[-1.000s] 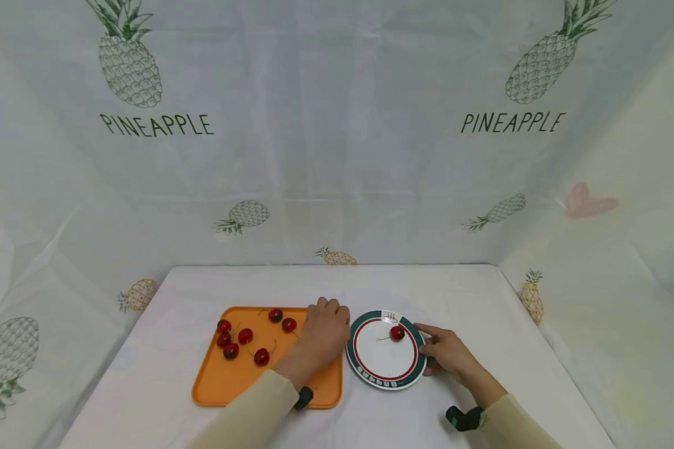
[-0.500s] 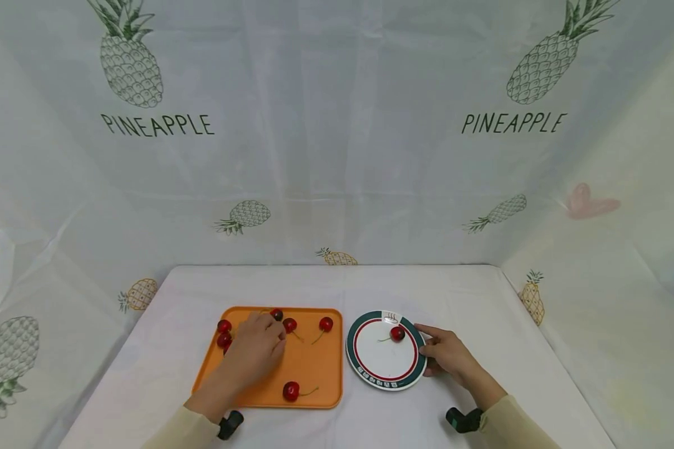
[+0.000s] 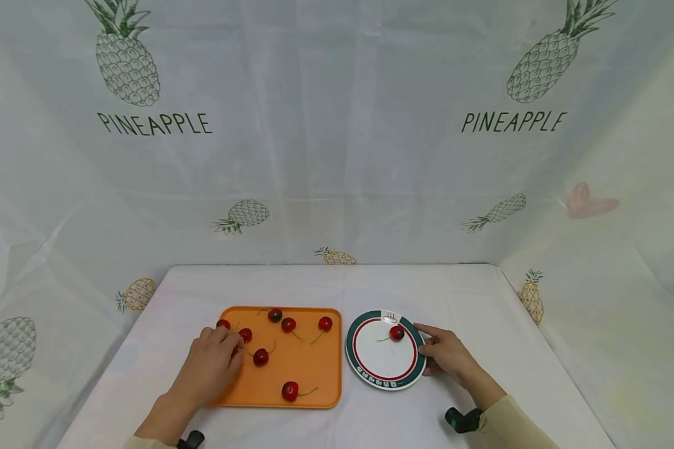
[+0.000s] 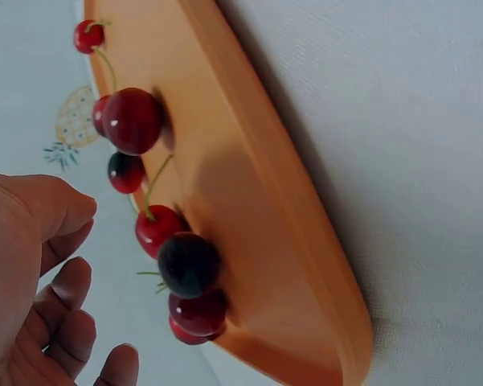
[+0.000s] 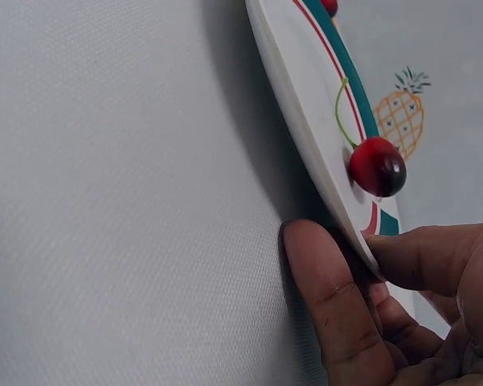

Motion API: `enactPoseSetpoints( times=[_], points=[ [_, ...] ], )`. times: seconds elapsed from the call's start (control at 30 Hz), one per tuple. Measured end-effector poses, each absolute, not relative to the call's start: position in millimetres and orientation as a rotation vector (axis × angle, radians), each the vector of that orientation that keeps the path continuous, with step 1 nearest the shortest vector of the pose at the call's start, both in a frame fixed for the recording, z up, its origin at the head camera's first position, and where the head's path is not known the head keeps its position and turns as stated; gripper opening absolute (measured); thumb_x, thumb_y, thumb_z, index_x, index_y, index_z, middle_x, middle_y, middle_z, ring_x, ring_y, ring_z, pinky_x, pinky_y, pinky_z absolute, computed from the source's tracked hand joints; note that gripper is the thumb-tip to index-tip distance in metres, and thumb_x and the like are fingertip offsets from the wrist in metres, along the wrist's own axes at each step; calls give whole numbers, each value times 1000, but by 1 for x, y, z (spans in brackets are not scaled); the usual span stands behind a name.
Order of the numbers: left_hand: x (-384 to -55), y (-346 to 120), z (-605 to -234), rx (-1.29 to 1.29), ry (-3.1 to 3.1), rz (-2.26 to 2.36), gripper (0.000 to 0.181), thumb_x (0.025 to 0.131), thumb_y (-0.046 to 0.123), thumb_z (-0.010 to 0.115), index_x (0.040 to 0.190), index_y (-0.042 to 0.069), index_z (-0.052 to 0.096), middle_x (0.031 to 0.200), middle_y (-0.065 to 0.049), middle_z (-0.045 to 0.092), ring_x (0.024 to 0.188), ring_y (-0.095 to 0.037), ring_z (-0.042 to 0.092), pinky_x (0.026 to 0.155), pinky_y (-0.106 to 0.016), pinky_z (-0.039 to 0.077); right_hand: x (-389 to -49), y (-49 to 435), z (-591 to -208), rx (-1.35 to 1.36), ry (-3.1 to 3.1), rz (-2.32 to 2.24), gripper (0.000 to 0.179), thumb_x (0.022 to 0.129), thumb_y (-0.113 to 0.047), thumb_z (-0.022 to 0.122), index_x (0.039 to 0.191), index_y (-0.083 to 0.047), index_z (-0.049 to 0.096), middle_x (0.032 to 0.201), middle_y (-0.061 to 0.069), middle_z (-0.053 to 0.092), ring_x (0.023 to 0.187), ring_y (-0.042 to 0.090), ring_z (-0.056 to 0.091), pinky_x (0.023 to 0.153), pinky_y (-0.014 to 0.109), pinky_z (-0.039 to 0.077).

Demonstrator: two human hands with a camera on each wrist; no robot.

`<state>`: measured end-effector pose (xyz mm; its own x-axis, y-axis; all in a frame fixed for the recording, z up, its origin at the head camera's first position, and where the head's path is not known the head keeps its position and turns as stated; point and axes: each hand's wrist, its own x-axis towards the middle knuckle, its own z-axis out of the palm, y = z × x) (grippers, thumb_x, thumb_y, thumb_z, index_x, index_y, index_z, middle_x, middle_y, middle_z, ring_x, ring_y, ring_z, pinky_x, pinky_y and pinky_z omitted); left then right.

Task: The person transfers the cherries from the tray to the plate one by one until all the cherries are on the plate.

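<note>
Over the left part of an orange tray (image 3: 297, 368) is my left hand (image 3: 210, 365), loosely bent and holding nothing. In the left wrist view its fingertips (image 4: 74, 277) stand apart from the nearby cherries, one of them a dark cherry (image 4: 190, 265). Several red cherries with green stems lie spread on the tray, such as the front cherry (image 3: 290, 391); some are hidden behind the hand. My right hand (image 3: 449, 355) pinches the right rim of a white plate (image 3: 379, 358) with a green band, thumb on top and fingers beneath. One cherry (image 5: 378, 166) with its stem lies on the plate.
Tray and plate stand side by side on a white-covered table (image 3: 427, 287), a narrow gap between them. A pineapple-print curtain (image 3: 337, 156) hangs behind and at both sides. A black wrist device (image 3: 463, 420) sits below the right wrist.
My left hand has moved from the tray's right side leftward to its left side, uncovering cherries at the right and front. My right hand and the plate have stayed put.
</note>
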<state>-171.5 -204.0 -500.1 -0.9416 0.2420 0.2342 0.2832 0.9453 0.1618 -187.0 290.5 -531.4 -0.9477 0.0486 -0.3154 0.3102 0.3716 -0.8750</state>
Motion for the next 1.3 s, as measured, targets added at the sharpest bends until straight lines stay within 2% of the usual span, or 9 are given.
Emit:
enactPoseSetpoints(
  times=[0.2, 0.37, 0.43, 0.63, 0.93, 1.07, 1.3],
  points=[
    [-179, -206, -505, -453, -2870, -187, 13, 93, 20, 79, 103, 15, 71, 97, 0, 59, 92, -25, 48, 80, -43, 44, -187, 290, -531, 332, 2395, -1599, 57, 98, 0, 65, 153, -8, 54, 102, 15, 61, 68, 25, 66, 62, 37, 61],
    [-187, -204, -508, -399, -2849, -166, 12, 93, 20, 78, 97, 12, 71, 93, -3, 58, 88, -26, 46, 77, -43, 41, -187, 290, -531, 340, 2396, -1594, 57, 98, -1, 65, 153, -8, 54, 103, 15, 60, 69, 25, 66, 62, 37, 61],
    [-190, -201, -509, -362, -2854, -156, 16, 93, 23, 79, 93, 11, 69, 90, -5, 57, 87, -27, 46, 75, -43, 40, -187, 290, -531, 342, 2398, -1592, 57, 98, 0, 65, 153, -9, 55, 103, 15, 60, 69, 25, 66, 62, 37, 61],
    [-195, -195, -511, -301, -2915, -100, 33, 93, 36, 81, 99, 5, 72, 89, -9, 56, 91, -33, 48, 78, -49, 42, -188, 290, -531, 338, 2403, -1592, 57, 97, 0, 65, 153, -9, 55, 102, 15, 59, 69, 25, 66, 63, 38, 61],
    [-195, -191, -511, -262, -3020, -7, 42, 93, 44, 78, 102, 3, 75, 94, -11, 59, 98, -36, 51, 84, -53, 46, -188, 288, -531, 332, 2415, -1597, 57, 97, 1, 64, 153, -8, 55, 100, 15, 59, 69, 25, 66, 62, 37, 61],
    [-195, -189, -510, -245, -3053, 4, 40, 92, 42, 80, 103, 3, 76, 94, -11, 60, 96, -35, 50, 83, -53, 46, -187, 289, -531, 338, 2420, -1598, 58, 96, 1, 64, 152, -8, 55, 101, 15, 60, 68, 25, 66, 61, 37, 61],
    [-195, -189, -517, -231, -2991, -17, 26, 92, 26, 80, 101, 3, 75, 90, -10, 58, 90, -32, 48, 78, -48, 47, -186, 288, -531, 357, 2421, -1596, 58, 96, 1, 64, 152, -8, 55, 98, 14, 59, 67, 25, 65, 61, 37, 61]
  ],
)
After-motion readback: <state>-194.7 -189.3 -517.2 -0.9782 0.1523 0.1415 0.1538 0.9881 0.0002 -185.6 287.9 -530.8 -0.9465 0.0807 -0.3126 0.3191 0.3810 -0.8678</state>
